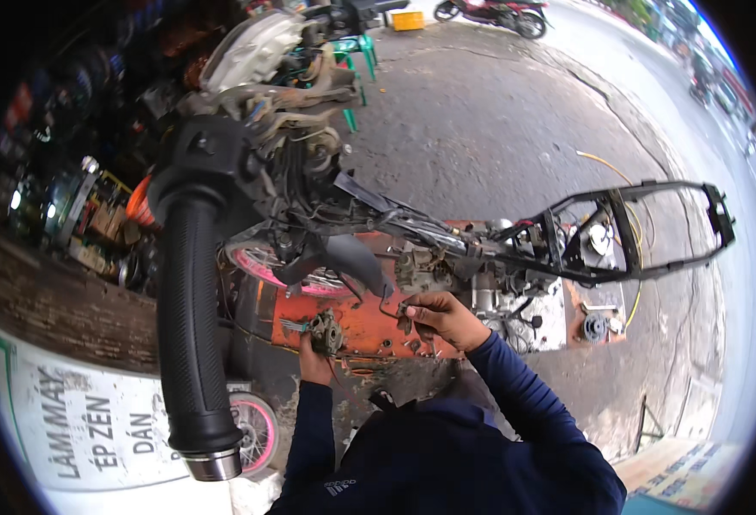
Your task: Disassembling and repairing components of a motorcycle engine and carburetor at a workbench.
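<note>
A stripped motorcycle (pixel 378 219) stands across the view in front of me, its engine (pixel 489 287) bare. My left hand (pixel 313 365) is closed around a grimy metal part (pixel 327 333) that looks like a carburetor. Pale bristle-like strands (pixel 293 326) stick out beside that part; I cannot tell what they belong to. My right hand (pixel 442 319), to the right and slightly higher, pinches a small dark metal piece (pixel 404 319). The two hands are apart, both above the orange work platform (pixel 365 330).
A black handlebar grip (pixel 196 326) looms close at the left. Small loose parts and a dark round gear-like part (pixel 595 327) lie on the platform. A pink-rimmed wheel (pixel 256 432) rests lower left. A yellow hose (pixel 638 257) curves along the ground. Cluttered shelves (pixel 95 215) line the left.
</note>
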